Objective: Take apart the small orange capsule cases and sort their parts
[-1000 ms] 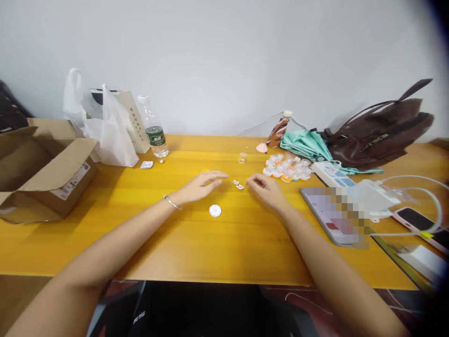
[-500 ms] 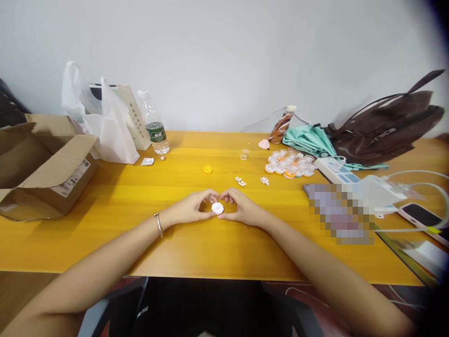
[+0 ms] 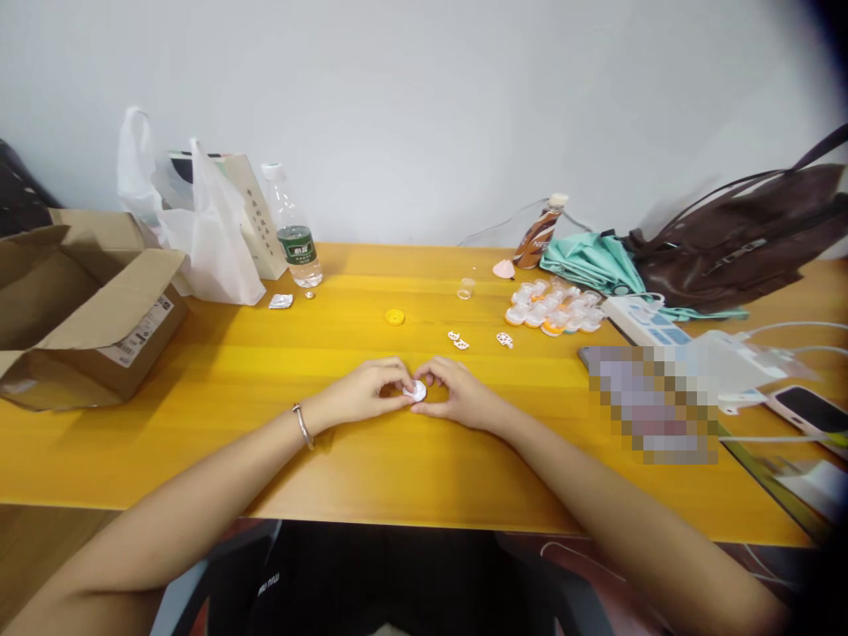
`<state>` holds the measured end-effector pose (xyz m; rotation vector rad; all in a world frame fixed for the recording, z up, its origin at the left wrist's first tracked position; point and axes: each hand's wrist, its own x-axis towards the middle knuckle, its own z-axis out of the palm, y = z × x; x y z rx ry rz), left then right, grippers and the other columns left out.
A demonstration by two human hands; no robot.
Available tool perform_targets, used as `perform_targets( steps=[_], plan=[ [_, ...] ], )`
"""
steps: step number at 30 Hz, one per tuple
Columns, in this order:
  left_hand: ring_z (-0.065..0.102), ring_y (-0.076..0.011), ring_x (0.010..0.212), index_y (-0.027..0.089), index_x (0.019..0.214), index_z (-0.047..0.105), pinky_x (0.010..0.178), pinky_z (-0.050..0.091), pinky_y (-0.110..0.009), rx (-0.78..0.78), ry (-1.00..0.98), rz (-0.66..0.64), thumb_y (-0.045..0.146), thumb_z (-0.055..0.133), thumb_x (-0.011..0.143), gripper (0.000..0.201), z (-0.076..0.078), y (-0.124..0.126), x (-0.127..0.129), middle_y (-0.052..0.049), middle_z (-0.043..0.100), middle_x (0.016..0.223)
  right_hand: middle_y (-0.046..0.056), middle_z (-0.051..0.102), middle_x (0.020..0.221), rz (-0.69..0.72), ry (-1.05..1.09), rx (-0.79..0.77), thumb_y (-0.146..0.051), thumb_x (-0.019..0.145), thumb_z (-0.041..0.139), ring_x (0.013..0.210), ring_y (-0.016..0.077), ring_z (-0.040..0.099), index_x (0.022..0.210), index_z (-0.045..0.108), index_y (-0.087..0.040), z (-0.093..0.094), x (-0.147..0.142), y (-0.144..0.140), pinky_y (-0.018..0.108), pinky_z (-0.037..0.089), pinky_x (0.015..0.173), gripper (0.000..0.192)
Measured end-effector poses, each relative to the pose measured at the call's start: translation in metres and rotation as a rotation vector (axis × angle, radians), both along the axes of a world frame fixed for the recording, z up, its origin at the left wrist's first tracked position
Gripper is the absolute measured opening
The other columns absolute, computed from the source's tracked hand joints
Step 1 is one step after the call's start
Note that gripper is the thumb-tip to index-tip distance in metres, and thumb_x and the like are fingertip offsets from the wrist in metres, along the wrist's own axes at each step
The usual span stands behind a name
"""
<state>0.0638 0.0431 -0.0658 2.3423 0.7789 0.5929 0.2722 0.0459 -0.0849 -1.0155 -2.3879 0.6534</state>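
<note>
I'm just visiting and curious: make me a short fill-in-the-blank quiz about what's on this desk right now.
1. Both hands, left hand and right hand, pinch a small round ____ disc.
2. The small round button-like piece lying alone beyond the hands is ____.
3. The open cardboard box sits at the table's ____ end.
4. The clear plastic water bottle has a ____ label.

Missing words: white; yellow; left; green

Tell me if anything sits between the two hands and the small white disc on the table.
Nothing does. The left hand and right hand already pinch the white disc between their fingertips on the yellow table. The small white pieces and yellow cap lie farther back, apart from it.
</note>
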Motion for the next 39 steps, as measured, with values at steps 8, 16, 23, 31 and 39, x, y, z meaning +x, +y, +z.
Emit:
perform_targets(
  steps=[8,16,23,31,39],
  plan=[
    [0.058,-0.013,0.079,0.018,0.083,0.064,0.075,0.045,-0.025,-0.027,0.012,0.065,0.03,0.057,0.082,0.014,-0.001,0.001,0.005,-0.003,0.061,0.086,0.001,0.058,0.084,-0.028,-0.034,-0.02,-0.04,0.07,0.069,0.082,0.0158,0.053,0.089,0.055,-0.02,-0.001,-0.002,0.0,0.029,0.036,0.076,0.03],
    [0.056,-0.011,0.066,0.015,0.08,0.064,0.063,0.043,-0.021,-0.049,0.11,0.192,0.032,0.058,0.081,0.018,0.003,-0.004,0.012,-0.002,0.061,0.077,0.001,0.059,0.082,-0.089,-0.021,-0.049,-0.046,0.069,0.067,0.08,0.0157,0.054,0.082,0.051,-0.019,-0.003,-0.006,-0.004,0.029,0.035,0.072,0.033],
    [0.054,-0.0108,0.06,0.014,0.073,0.063,0.057,0.039,-0.021,0.124,0.222,0.205,0.028,0.062,0.077,0.014,0.005,-0.007,0.015,-0.001,0.061,0.071,0.0,0.059,0.078,-0.13,-0.017,-0.048,-0.037,0.067,0.07,0.075,0.0148,0.053,0.078,0.049,-0.019,-0.005,-0.008,-0.003,0.028,0.035,0.069,0.03],
    [0.058,-0.013,0.065,0.014,0.081,0.062,0.058,0.04,-0.022,0.29,0.358,0.182,0.024,0.054,0.084,0.014,0.007,-0.014,0.016,-0.003,0.062,0.076,0.0,0.058,0.076,-0.134,0.01,-0.073,-0.041,0.067,0.07,0.072,0.0139,0.052,0.077,0.051,-0.019,-0.006,-0.009,-0.002,0.026,0.036,0.067,0.031],
    [0.057,-0.0141,0.072,0.015,0.08,0.06,0.065,0.041,-0.023,0.434,0.317,0.406,0.017,0.047,0.084,0.014,0.012,0.03,-0.037,-0.004,0.06,0.081,-0.001,0.056,0.075,-0.138,0.029,-0.102,-0.039,0.066,0.071,0.068,0.012,0.05,0.082,0.054,-0.019,-0.006,-0.007,0.0,0.024,0.036,0.063,0.032]
  ],
)
